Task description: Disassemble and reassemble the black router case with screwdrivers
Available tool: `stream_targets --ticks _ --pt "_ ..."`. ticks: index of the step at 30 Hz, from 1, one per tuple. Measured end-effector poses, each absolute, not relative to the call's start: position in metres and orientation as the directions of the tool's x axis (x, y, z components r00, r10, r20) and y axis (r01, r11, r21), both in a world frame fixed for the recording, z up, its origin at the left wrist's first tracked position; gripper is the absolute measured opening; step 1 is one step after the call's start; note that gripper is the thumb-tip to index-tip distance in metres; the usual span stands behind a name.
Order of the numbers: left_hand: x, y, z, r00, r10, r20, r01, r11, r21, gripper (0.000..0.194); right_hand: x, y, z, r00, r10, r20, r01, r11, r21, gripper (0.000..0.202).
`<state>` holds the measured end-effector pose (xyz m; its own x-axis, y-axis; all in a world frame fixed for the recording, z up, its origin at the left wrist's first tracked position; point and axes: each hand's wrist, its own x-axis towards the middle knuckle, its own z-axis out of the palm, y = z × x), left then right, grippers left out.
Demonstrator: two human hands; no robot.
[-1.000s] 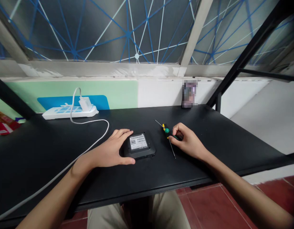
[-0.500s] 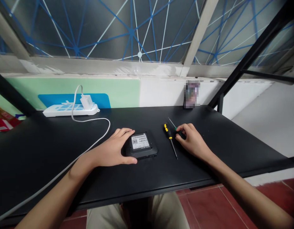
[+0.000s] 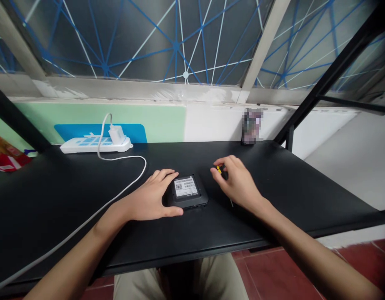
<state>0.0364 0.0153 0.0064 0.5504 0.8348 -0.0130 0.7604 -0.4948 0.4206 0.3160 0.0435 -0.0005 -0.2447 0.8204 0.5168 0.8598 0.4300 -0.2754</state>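
Note:
On the black table lies a flat, square black device [image 3: 201, 200] with a white printed label facing up. My left hand [image 3: 148, 196] holds it from the left side, fingers at the far edge and thumb along the near edge. To the right of the device, my right hand [image 3: 239, 177] has thumb and forefinger curled around the handle of a yellow-and-black screwdriver [image 3: 219, 169]. Most of this screwdriver is under the hand; only a bit of yellow handle and the blade's end show. The green-handled screwdriver cannot be seen now.
A white power strip [image 3: 86, 146] with a plugged-in charger [image 3: 116, 135] stands at the back left. Its white cable [image 3: 86, 225] runs past my left arm. A blurred-out upright object [image 3: 251, 127] leans on the back wall. A red-and-orange package [image 3: 8, 156] sits far left.
My right hand has moved left from the green-handled screwdriver to the yellow-and-black one and now covers most of it. My left hand stays on the device. The view has shifted slightly.

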Motion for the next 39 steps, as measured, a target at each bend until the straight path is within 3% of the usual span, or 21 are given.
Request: stream_targets --ticks 6,9,19,24,33,39 --pt "0.038 0.014 0.002 0.515 0.857 -0.038 0.797 -0.462 0.389 0.103 0.269 0.059 0.008 -0.33 0.903 0.275 0.863 0.407 -0.299 0.04" --pt "0.039 0.014 0.001 0.507 0.861 -0.028 0.8 -0.458 0.388 0.105 0.266 0.06 0.007 -0.334 0.919 0.211 0.858 0.389 -0.336 0.042" --pt "0.042 0.015 -0.002 0.475 0.88 -0.013 0.802 -0.427 0.419 0.116 0.265 0.054 -0.001 -0.326 0.917 0.229 0.829 0.394 -0.397 0.043" --pt "0.043 0.016 0.0 0.49 0.871 0.016 0.797 -0.456 0.397 0.111 0.257 0.057 0.004 -0.282 0.933 0.222 0.851 0.35 -0.392 0.044" --pt "0.049 0.016 0.009 0.463 0.883 -0.079 0.834 -0.404 0.376 0.113 0.248 0.081 0.006 -0.243 0.967 0.077 0.89 0.254 -0.378 0.067" --pt "0.049 0.022 0.013 0.502 0.863 -0.058 0.813 -0.448 0.371 0.111 0.244 0.089 0.003 -0.224 0.974 -0.036 0.903 0.194 -0.384 0.078"
